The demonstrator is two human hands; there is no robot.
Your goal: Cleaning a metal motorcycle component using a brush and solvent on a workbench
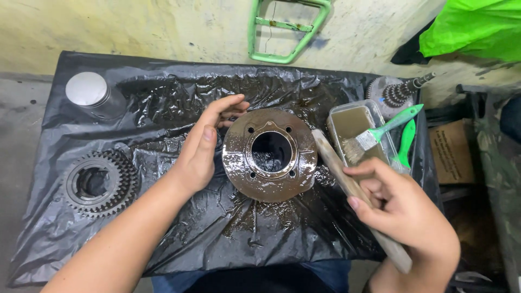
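The left hand [202, 146] is lying open against the oily round flange [270, 154], which is sitting mid-sheet on the black plastic sheet [163, 97]. The right hand [399, 209] is gripping a wooden-handled brush [355, 190]. A gear [100, 183] is lying well to the left, and a tray of fluid [361, 127] holding green brushes [388, 130] is crowding the right.

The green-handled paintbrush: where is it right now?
In the head view it lies right of centre, the green-handled paintbrush resting across the clear tray of brown liquid, above the right hand.
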